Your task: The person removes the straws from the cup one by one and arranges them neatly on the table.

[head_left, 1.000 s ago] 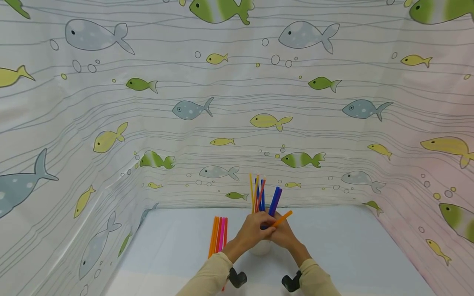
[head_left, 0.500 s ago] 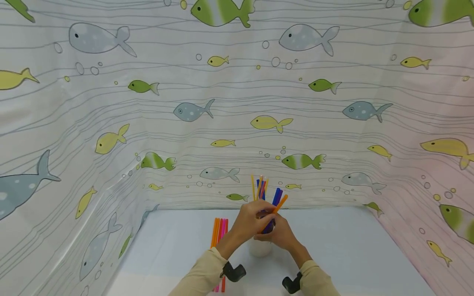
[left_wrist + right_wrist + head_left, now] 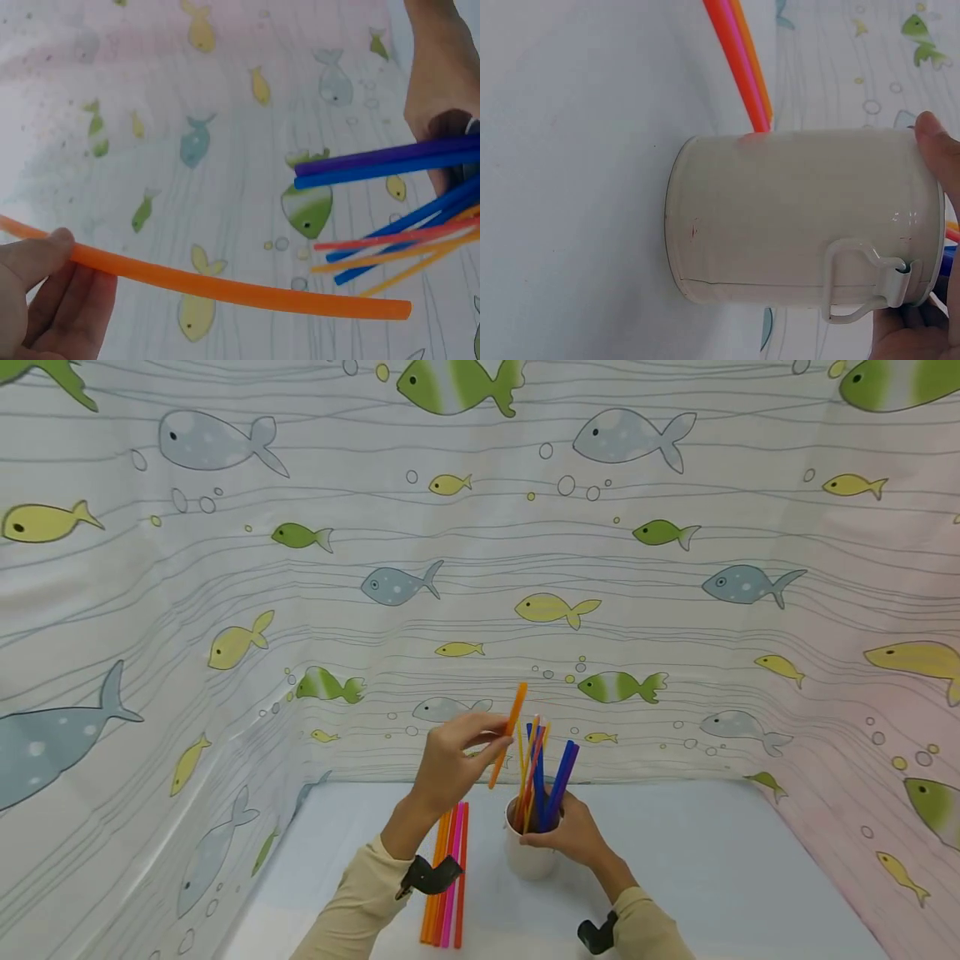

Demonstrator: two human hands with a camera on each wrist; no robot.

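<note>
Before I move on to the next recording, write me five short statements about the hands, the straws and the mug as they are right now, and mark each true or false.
1. The left hand holds an orange straw. True.
2. The white mug lies on its side. False: it stands upright on the table.
3. The right hand grips the white mug near its rim. True.
4. Blue straws stand in the white mug. True.
5. The pink straw is in the white mug. False: the pink straw lies on the table, left of the mug in the head view.
</note>
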